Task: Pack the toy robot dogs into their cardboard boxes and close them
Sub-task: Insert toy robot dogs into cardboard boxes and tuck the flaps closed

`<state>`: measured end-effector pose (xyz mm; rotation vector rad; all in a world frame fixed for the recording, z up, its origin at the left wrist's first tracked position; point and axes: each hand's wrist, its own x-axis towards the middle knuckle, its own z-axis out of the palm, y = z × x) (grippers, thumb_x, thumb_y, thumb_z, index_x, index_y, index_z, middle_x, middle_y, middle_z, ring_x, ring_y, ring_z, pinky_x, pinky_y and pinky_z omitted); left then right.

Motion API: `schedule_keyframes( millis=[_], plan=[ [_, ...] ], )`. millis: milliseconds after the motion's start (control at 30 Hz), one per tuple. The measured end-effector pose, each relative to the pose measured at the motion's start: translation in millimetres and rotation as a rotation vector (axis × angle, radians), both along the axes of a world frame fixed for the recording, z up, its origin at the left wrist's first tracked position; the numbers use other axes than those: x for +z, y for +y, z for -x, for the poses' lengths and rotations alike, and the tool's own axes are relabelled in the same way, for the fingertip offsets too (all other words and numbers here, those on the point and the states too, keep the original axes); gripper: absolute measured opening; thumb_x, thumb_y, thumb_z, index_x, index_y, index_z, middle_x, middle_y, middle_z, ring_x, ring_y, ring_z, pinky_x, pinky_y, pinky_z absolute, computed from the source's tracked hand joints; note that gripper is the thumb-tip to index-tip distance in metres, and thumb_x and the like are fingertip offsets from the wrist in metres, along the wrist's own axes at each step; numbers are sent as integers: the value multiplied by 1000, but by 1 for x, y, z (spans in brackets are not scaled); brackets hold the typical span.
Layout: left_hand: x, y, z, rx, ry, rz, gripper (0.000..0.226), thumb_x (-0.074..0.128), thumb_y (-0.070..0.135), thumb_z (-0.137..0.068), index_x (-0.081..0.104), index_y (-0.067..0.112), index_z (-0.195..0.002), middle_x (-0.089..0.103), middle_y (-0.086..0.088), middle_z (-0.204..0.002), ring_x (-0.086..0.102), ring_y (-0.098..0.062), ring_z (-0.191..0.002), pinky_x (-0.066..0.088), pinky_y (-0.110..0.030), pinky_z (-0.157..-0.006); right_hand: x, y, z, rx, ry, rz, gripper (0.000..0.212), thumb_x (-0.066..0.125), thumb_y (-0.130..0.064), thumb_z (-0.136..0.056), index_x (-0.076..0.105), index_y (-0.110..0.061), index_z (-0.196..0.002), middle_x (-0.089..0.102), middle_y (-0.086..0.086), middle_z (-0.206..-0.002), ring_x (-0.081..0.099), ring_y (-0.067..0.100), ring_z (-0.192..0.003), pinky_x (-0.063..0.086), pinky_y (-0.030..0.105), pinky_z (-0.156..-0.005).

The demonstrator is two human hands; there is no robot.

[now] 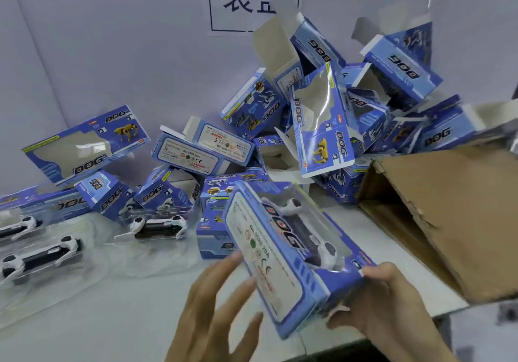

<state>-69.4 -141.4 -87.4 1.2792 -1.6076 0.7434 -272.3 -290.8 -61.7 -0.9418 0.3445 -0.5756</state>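
Observation:
A blue cardboard DOG box (283,258) with a white robot dog (326,252) showing through its window is tilted above the table's near edge. My right hand (392,302) grips its near right end, thumb on top. My left hand (221,302) has straight spread fingers, its fingertips touching the box's white label side. Three unpacked white-and-black robot dogs in clear plastic trays lie on the left: one dog (157,225), a second dog (42,255) and a third dog (19,227).
A heap of empty blue DOG boxes (322,120) with open flaps leans against the back wall. More boxes (87,143) lie at left. A big brown carton (448,216) lies open on the right. White table (112,319).

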Motion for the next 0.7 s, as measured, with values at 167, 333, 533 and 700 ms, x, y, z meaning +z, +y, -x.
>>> schedule_keyframes(
  millis=[167, 333, 533, 700],
  plan=[
    [-15, 2, -41, 6, 278, 60, 52, 60, 28, -86, 44, 22, -136, 51, 4, -137, 56, -16, -121, 48, -22, -93, 7, -17, 7, -436, -314, 62, 54, 84, -30, -53, 73, -9, -100, 73, 19, -92, 71, 35, -79, 61, 44, -64],
    [-29, 7, -52, 44, 387, -84, 59, 57, 28, -80, 41, 24, -136, 44, 14, -135, 62, 0, -105, 50, -18, -83, 31, -71, -8, -899, -270, 210, 31, 52, -20, -101, 36, -21, -128, 57, 2, -132, 65, 24, -112, 55, 43, -90],
    [-32, 5, -52, 122, 363, -343, 54, 52, 41, -79, 39, 41, -132, 39, 27, -129, 58, 8, -102, 51, -18, -71, -14, -99, -28, -781, 422, 633, 43, 62, -1, -92, 59, -18, -131, 54, 6, -140, 52, 15, -116, 42, 13, -86],
    [-43, 4, -53, 178, 308, -563, 51, 59, 42, -80, 38, 49, -127, 29, 26, -136, 60, 1, -101, 54, -26, -76, -41, -62, -64, -686, 444, 768, 35, 74, -10, -86, 61, -31, -111, 62, -9, -122, 59, 14, -114, 43, 26, -87]
  ],
)
